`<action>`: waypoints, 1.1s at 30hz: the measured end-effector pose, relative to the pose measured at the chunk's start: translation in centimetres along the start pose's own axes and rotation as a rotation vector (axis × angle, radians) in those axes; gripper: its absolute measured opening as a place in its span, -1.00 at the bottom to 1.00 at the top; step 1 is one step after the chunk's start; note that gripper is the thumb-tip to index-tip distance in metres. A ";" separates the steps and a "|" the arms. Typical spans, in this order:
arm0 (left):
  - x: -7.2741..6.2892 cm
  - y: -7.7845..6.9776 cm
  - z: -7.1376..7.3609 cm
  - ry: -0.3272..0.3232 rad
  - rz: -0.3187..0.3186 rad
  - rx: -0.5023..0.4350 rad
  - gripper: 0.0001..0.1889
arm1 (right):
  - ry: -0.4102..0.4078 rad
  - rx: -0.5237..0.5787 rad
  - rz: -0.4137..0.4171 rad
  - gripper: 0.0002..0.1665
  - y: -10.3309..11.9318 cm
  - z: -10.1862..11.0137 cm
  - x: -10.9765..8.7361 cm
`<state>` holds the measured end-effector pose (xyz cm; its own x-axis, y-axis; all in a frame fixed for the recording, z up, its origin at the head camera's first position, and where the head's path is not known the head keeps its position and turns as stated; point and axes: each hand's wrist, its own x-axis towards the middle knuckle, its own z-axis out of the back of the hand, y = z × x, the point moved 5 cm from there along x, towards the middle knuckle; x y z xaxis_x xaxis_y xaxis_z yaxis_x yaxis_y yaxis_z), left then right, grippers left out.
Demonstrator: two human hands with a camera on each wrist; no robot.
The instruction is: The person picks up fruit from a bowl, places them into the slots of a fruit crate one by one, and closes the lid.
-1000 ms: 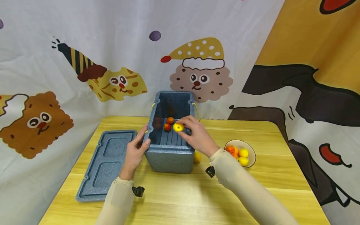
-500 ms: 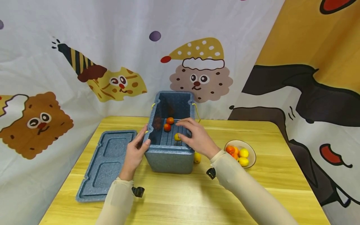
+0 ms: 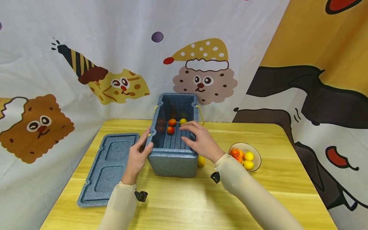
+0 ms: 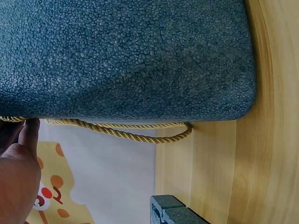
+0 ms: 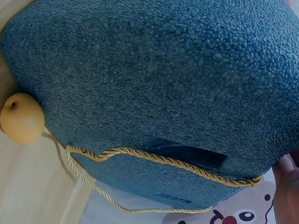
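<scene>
A speckled blue-grey foam box (image 3: 172, 164) with rope handles stands uncovered on the table. My left hand (image 3: 137, 158) holds its near left rim, thumb at the front corner; the left wrist view shows its fingers by the yellow rope (image 4: 117, 133). Over the opening, at the right wall, is my right hand (image 3: 202, 140), thumb and fingers apart with nothing between them. Two tomato-like red fruits (image 3: 171, 130) lie on the ridged floor. A round yellow fruit (image 3: 183, 121) lies farther back, just beyond my right fingertips.
The box's lid (image 3: 107, 169) lies flat on the left. A bowl (image 3: 257, 164) on the right holds orange-red and yellow fruits. A yellow pear-like fruit (image 5: 22, 118) sits on the table against the box's right side. A printed curtain (image 3: 123, 19) hangs behind.
My right hand let go of the yellow fruit, which dropped to the box floor and rolled to the back. One red fruit shifted slightly left. My left hand stayed put.
</scene>
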<state>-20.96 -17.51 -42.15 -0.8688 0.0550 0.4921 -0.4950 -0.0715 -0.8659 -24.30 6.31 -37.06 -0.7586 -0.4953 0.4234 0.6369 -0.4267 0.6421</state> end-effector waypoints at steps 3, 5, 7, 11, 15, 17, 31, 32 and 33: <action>0.1 -0.9 -0.2 0.008 0.009 -0.002 -0.47 | 0.000 -0.002 0.002 -0.62 0.0 0.0 0.0; 0.1 -1.0 -0.2 0.009 0.011 -0.001 -0.47 | -0.001 -0.003 0.004 -0.62 -0.1 0.0 0.0; 0.1 -0.4 -0.2 0.007 0.009 0.001 -0.47 | 0.001 -0.006 0.005 -0.63 -0.1 0.0 0.0; 0.0 1.1 0.1 -0.004 0.002 -0.006 -0.44 | 0.005 -0.019 0.002 -0.65 0.0 0.1 0.0; 0.0 1.8 0.2 -0.009 0.001 -0.011 -0.44 | 0.013 -0.024 -0.016 -0.66 0.0 0.1 0.1; 0.0 1.8 0.2 -0.008 0.007 -0.009 -0.44 | 0.012 -0.011 -0.029 -0.65 0.1 0.3 0.0; 0.1 -1.3 -0.3 -0.008 -0.009 0.003 -0.47 | -0.148 -0.009 -0.096 -0.65 -2.0 5.4 -2.3; 0.1 -1.2 -0.3 -0.007 -0.013 -0.004 -0.47 | -0.154 -0.013 -0.106 -0.65 -2.2 5.7 -2.6; 0.0 -0.9 -0.2 -0.003 -0.015 -0.007 -0.47 | -0.163 -0.023 -0.120 -0.65 -2.5 6.1 -2.9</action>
<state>-20.58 -17.20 -41.40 -0.8615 0.0530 0.5050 -0.5076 -0.0634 -0.8592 -24.55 13.46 -36.02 -0.8401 -0.3114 0.4441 0.5424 -0.4929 0.6803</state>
